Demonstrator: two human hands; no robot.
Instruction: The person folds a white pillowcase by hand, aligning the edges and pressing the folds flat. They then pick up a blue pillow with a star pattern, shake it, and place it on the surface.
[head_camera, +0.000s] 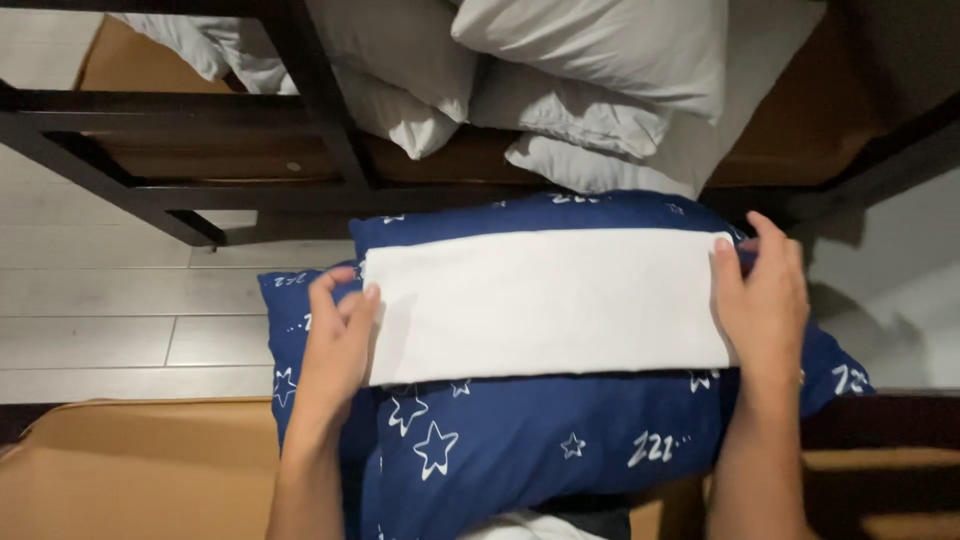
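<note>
A folded white cloth (545, 300) lies flat across a dark blue pillow (530, 445) printed with white stars. My left hand (340, 335) rests at the cloth's left edge, fingers curled on its corner. At the right edge, my right hand (765, 300) pinches the cloth with thumb and fingers. A second blue pillow (285, 320) sticks out underneath on the left.
Beyond the pillows stands a dark-framed bed (200, 190) with a tan mattress (810, 110), and several white pillows (590, 60) are piled on it. Another tan mattress (130, 470) lies at the bottom left. Pale plank floor (110, 310) shows between the beds.
</note>
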